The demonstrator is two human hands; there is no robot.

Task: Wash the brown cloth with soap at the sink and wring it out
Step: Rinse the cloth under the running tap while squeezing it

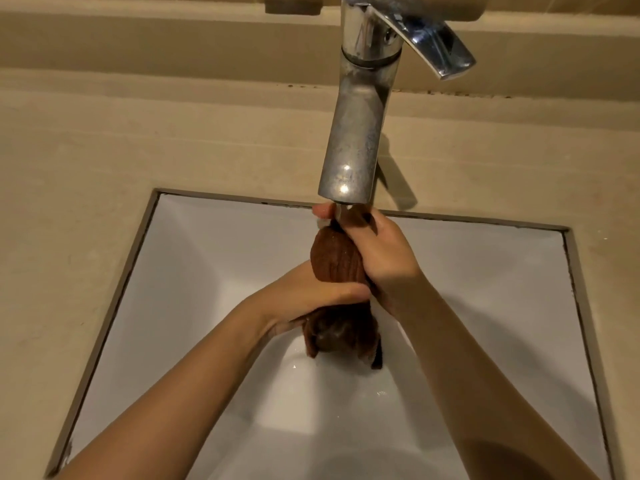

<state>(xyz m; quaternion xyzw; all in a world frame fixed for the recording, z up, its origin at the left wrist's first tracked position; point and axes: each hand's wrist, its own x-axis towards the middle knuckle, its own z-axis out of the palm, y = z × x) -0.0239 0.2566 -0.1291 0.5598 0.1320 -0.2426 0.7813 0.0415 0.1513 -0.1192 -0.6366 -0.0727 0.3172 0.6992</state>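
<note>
The brown cloth [334, 258] is bunched into a thick roll and hangs upright over the white sink [214, 258], directly under the spout of the chrome faucet [356, 133]. My right hand [384, 258] grips the upper part of the roll, with fingertips showing just below the spout. My left hand [311, 292] grips the roll lower down, from the left. The wet lower end of the cloth dangles below both hands toward the bottom of the basin. A thin stream of water appears at the spout mouth.
The faucet's lever handle [440, 46] points to the right and toward me. A beige stone counter [86, 168] surrounds the rectangular basin, with a ledge along the back wall. Water droplets lie on the basin floor.
</note>
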